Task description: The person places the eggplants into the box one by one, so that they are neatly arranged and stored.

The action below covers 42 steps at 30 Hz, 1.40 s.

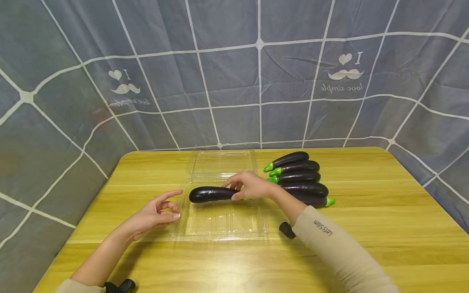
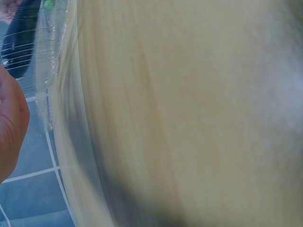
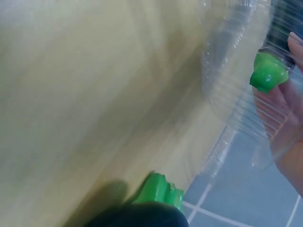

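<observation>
A dark purple eggplant (image 1: pixel 210 194) lies crosswise at the clear plastic clamshell box (image 1: pixel 220 224), its rounded end to the left. My right hand (image 1: pixel 253 185) grips it near the stem end, thumb on the near side. In the right wrist view the green stem (image 3: pixel 269 73) shows beside the fingers, behind the clear box wall. My left hand (image 1: pixel 155 213) is at the box's left edge with fingers loosely bent and nothing held; whether it touches the rim I cannot tell. Only part of the left hand (image 2: pixel 12 123) shows in the left wrist view.
Several more eggplants (image 1: pixel 298 177) lie stacked in a row on the wooden table (image 1: pixel 366 228), right of the box. The box's lid (image 1: pixel 223 162) lies folded back toward the grey checked curtain (image 1: pixel 234 81). A black wrist device (image 1: pixel 287 230) is by the right forearm.
</observation>
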Each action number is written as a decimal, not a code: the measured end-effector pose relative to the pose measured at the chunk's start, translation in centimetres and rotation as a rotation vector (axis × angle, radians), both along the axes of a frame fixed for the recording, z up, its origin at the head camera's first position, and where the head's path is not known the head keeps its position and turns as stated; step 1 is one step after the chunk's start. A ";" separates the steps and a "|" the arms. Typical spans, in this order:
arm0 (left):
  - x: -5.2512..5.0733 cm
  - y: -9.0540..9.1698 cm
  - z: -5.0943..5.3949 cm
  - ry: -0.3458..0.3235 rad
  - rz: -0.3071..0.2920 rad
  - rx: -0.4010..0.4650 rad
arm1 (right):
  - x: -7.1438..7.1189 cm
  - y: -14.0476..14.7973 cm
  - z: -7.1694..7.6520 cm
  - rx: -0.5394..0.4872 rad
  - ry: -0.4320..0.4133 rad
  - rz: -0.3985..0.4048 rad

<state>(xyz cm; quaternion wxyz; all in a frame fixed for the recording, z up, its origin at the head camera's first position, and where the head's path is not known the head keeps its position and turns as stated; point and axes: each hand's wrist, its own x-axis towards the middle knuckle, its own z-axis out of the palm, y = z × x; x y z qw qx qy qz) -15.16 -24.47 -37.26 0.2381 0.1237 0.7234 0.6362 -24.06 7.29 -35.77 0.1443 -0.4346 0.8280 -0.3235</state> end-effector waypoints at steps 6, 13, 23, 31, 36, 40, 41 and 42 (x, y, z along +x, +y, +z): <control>0.0 -0.1 -0.1 -0.001 0.010 -0.002 | -0.1 -0.5 -0.5 -0.004 -0.020 -0.012; 0.0 -0.2 -0.1 -0.011 0.015 0.003 | 0.2 -1.0 -0.8 0.014 0.013 -0.044; 0.0 -0.4 -0.1 -0.006 -0.001 0.018 | 0.3 -1.6 -1.3 0.097 0.112 -0.056; -0.1 -0.4 -0.4 -0.008 0.005 0.031 | 0.5 -1.7 -1.9 0.120 0.114 -0.096; 0.0 -0.3 -0.5 -0.007 0.007 0.041 | 0.8 -1.7 -1.7 0.141 0.145 -0.104; -0.1 -0.2 -0.4 -0.003 0.002 0.044 | 1.0 -1.7 -1.5 0.167 0.183 -0.107; -0.2 -0.2 -0.4 -0.002 0.001 0.044 | 1.0 -1.7 -1.5 0.167 0.192 -0.107; -0.2 -0.2 -0.4 -0.001 0.000 0.042 | 1.0 -1.6 -1.5 0.165 0.195 -0.108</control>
